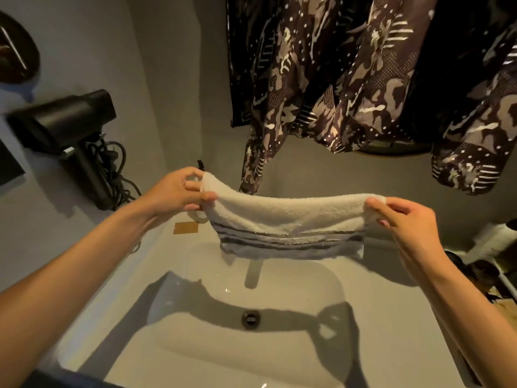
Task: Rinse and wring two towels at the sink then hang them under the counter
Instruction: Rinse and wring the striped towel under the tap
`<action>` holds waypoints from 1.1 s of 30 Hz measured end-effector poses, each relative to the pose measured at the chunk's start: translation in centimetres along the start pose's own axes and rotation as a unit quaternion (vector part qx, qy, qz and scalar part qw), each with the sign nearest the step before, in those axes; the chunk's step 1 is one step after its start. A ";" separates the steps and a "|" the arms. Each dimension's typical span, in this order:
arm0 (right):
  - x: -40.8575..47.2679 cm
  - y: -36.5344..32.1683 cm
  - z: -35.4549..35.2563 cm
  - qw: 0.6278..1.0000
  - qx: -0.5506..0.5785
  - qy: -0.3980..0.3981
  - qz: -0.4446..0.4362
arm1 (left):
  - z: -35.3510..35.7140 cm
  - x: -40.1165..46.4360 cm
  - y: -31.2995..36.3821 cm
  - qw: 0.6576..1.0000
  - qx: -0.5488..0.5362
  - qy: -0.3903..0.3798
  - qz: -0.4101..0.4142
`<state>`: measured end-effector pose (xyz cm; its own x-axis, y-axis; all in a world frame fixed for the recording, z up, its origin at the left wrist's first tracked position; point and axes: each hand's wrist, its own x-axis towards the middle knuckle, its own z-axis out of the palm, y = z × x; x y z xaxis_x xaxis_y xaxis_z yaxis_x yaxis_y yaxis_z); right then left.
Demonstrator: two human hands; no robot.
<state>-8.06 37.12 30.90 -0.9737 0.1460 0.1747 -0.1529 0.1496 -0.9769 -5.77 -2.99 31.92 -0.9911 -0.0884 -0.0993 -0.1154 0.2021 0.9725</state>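
— Towel (285,217) hangs stretched above the sink (279,345); left hand (173,191) and right hand (402,219) pinch its top corners, well apart.

— What might go wrong?

— Thin pinches, I reckon; wet weight could tug a corner free, dropping it into the basin.

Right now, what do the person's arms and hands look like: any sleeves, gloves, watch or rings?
Both arms are bare right to the picture's edge: no sleeves show. The left hand and right hand wear no gloves. No watch, bracelet or ring is visible. Nails look short and unpainted.
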 end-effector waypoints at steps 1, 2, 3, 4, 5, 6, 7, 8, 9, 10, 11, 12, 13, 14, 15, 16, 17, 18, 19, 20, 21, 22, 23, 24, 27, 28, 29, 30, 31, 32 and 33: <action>0.0 -0.7 -0.2 1.000 -0.002 0.008 -0.016 | -0.1 0.2 0.5 1.000 -0.002 -0.010 0.004; -0.1 -1.3 -0.3 1.000 0.011 0.008 -0.026 | -0.1 0.5 0.9 1.000 0.019 -0.012 0.014; -0.2 -1.9 -0.6 0.999 0.027 0.002 -0.031 | -0.2 0.8 1.3 0.998 0.054 -0.014 0.028; -0.2 -2.2 -0.9 0.999 0.040 -0.008 -0.032 | -0.4 1.2 1.6 0.995 0.088 -0.020 0.045; -0.5 -2.5 -1.3 0.998 0.047 -0.022 -0.033 | -0.5 1.5 1.9 0.991 0.116 -0.025 0.063; -0.6 -2.7 -1.7 0.998 0.052 -0.032 -0.035 | -0.8 1.8 2.6 0.984 0.154 -0.022 0.086; -1.0 -3.0 -2.1 0.997 0.060 -0.040 -0.037 | -0.9 2.2 3.2 0.971 0.209 -0.011 0.115; -1.3 -3.3 -2.4 0.995 0.074 -0.048 -0.041 | -1.0 2.7 3.9 0.949 0.281 0.006 0.145; -1.6 -3.6 -2.6 0.993 0.089 -0.059 -0.045 | -1.0 3.0 4.6 0.919 0.353 0.027 0.174; -1.8 -3.8 -2.7 0.990 0.111 -0.066 -0.048 | -0.8 3.2 5.3 0.890 0.408 0.049 0.200; -2.1 -4.1 -2.7 0.986 0.146 -0.076 -0.036 | -0.5 3.3 6.0 0.869 0.435 0.069 0.227; -2.6 -4.5 -2.6 0.978 0.191 -0.079 -0.016 | -0.2 3.5 6.5 0.860 0.435 0.086 0.252; -2.9 -4.5 -2.6 0.974 0.218 -0.069 0.002 | 0.0 3.8 6.9 0.862 0.414 0.098 0.275; -3.1 -4.4 -2.6 0.973 0.224 -0.057 0.021 | 0.2 4.0 7.2 0.873 0.378 0.107 0.289; -3.2 -4.1 -2.7 0.974 0.219 -0.049 0.029 | 0.2 4.3 7.4 0.889 0.334 0.111 0.292; -3.6 -4.1 -2.7 0.974 0.218 -0.043 0.038 | 0.3 4.4 7.6 0.909 0.282 0.106 0.288; -4.0 -3.9 -2.8 0.974 0.220 -0.036 0.041 | 0.4 4.4 7.8 0.931 0.212 0.092 0.281; -4.4 -3.8 -2.9 0.973 0.223 -0.030 0.041 | 0.7 4.3 7.9 0.950 0.130 0.077 0.272; -4.8 -3.8 -3.0 0.973 0.229 -0.023 0.034 | 1.1 4.1 8.1 0.963 0.048 0.063 0.258; -5.2 -3.8 -3.1 0.972 0.234 -0.010 0.028 | 1.4 4.0 8.2 0.967 -0.009 0.057 0.249; -5.5 -3.7 -3.3 0.971 0.238 -0.001 0.018 | 1.7 3.9 8.4 0.966 -0.039 0.061 0.250; -5.8 -3.6 -3.5 0.971 0.238 0.014 0.011 | 1.9 3.9 8.8 0.962 -0.048 0.073 0.258; -6.2 -3.5 -3.6 0.972 0.234 0.028 0.000 | 2.2 3.7 9.3 0.957 -0.053 0.086 0.270; -6.7 -3.4 -3.7 0.973 0.227 0.038 -0.012 | 2.4 3.5 10.0 0.952 -0.060 0.098 0.284; -8.1 -3.4 -3.9 0.978 0.193 0.064 -0.037 | 3.6 2.6 13.1 0.942 -0.103 0.088 0.306; -8.6 -3.4 -4.1 0.981 0.180 0.070 -0.031 | 4.2 1.9 14.4 0.941 -0.114 0.063 0.311; -8.8 -3.0 -4.4 0.985 0.147 0.081 -0.025 | 4.9 1.4 15.8 0.938 -0.112 0.034 0.325; -8.9 -2.7 -4.9 0.994 0.061 0.088 -0.009 | 5.6 0.9 17.3 0.932 -0.090 0.009 0.351; -8.9 -2.5 -5.5 0.995 -0.056 0.086 0.001 | 6.2 0.3 18.8 0.923 -0.053 -0.014 0.380; -8.9 -2.8 -5.6 0.984 -0.150 0.093 0.000 | 6.8 -0.3 20.2 0.914 -0.014 -0.040 0.403; -8.7 -3.5 -5.3 0.979 -0.176 0.098 -0.023 | 7.3 -0.8 21.5 0.907 0.015 -0.075 0.415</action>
<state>1.85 40.49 33.50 -0.9106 0.3116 0.2714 -0.0941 0.4831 -0.8705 -7.96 8.53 51.32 -0.7356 0.2386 0.6340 0.6741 0.1651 0.7200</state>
